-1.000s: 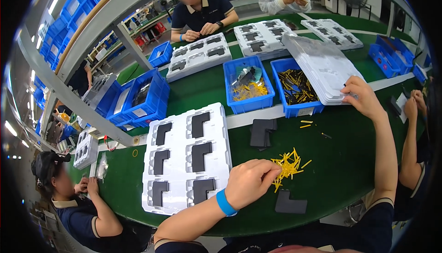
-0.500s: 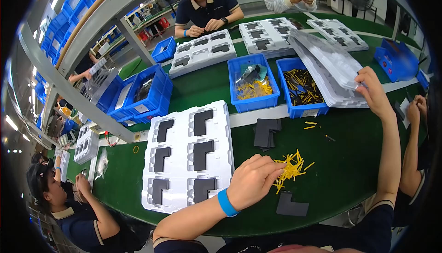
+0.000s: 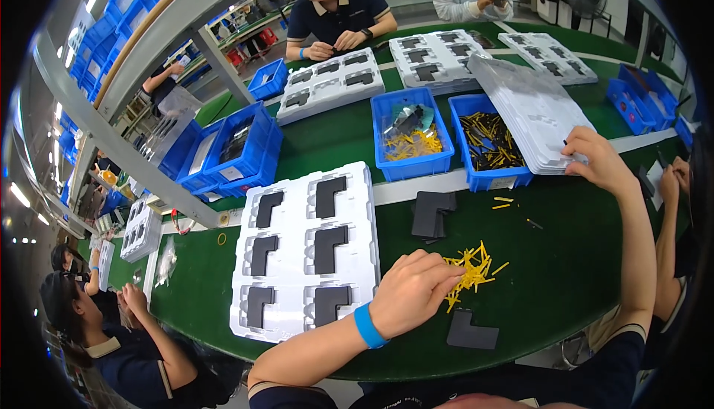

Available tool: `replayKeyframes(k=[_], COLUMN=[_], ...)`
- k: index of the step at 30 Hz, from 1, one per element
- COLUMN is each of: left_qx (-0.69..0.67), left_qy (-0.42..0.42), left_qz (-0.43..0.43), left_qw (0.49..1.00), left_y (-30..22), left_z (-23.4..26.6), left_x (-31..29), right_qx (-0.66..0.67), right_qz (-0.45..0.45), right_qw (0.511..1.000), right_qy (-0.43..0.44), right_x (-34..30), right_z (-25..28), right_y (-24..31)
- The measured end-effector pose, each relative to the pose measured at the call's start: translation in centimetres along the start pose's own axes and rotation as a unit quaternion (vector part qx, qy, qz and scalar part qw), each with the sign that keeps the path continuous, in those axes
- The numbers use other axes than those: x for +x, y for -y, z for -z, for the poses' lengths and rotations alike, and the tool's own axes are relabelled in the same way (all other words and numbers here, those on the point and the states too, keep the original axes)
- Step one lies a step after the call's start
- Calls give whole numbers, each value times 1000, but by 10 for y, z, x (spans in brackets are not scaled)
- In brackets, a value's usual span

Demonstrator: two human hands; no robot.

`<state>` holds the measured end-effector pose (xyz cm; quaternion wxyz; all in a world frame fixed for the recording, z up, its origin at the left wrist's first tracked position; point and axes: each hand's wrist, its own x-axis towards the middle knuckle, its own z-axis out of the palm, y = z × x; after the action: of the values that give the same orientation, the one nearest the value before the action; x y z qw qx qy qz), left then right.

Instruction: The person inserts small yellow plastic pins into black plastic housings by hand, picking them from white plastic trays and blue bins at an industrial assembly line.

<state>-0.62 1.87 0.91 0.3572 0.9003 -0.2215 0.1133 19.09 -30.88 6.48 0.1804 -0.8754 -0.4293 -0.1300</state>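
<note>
On the counter [image 3: 565, 282], the compartment tray [image 3: 296, 260] lies left, bearing six flat pieces [image 3: 329, 197]. The strip pile [image 3: 476, 266] lies right of it, the left hand [image 3: 413, 290] at the pile's left edge. Behind the pile sits the piece stack [image 3: 429, 217]; before it, the single piece [image 3: 472, 334]. Farther back, the left bin [image 3: 416, 169] stands beside the right bin [image 3: 487, 181]. At the right hand [image 3: 595, 158], the tray stack [image 3: 532, 104] overlaps the right bin.

- Head view: left fisheye, at wearer's head height, facing down and forward across green workbench [image 3: 554, 279].
- Close above near edge; far co-worker [image 3: 343, 16] also covered.
</note>
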Motion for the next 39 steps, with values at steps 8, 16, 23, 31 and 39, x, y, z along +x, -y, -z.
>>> replayKeyframes(k=[8,16,23,31,39], left_qx=[2,-11,-7,-1,0], left_qy=[6,14,17,14,15], left_qz=[-11,-10,-10,-6,-11], left_qw=[1000,1000,1000,1000,1000], left_y=[0,-3,-3,-2,-2], left_z=[0,0,-1,0,0], left_x=[0,4,3,2,3], right_qx=[6,-92,-105,-133,-209], right_qz=[-11,49,51,61,51], right_qw=[998,994,993,988,977], right_qy=[61,39,27,45,-1], right_x=[2,-3,-3,5,12], right_z=[13,16,15,22,28], right_y=[-2,3,-6,0,-1])
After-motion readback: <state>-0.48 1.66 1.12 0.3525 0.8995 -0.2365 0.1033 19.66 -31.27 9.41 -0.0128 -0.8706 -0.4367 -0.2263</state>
